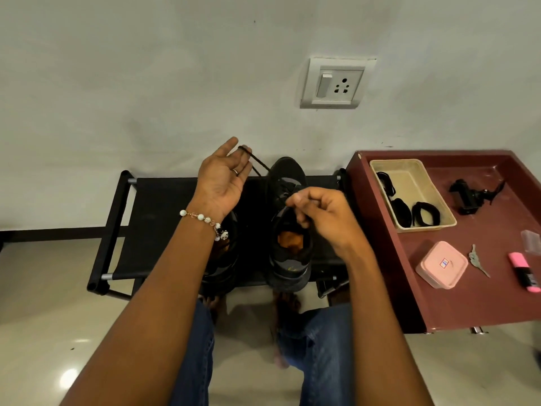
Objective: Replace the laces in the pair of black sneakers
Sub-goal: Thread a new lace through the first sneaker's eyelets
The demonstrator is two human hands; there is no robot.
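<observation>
Left hand (223, 177) lifts lace (257, 162) — right hand (325, 215) pinches sneaker (288, 218) (tongue).

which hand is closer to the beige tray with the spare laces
Right. The right hand is over the sneaker on the black rack, just left of the beige tray. The left hand is farther left, pulling a lace up.

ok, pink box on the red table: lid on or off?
On. The pink box sits closed on the red table, its labelled lid flush all round, contents hidden.
</observation>
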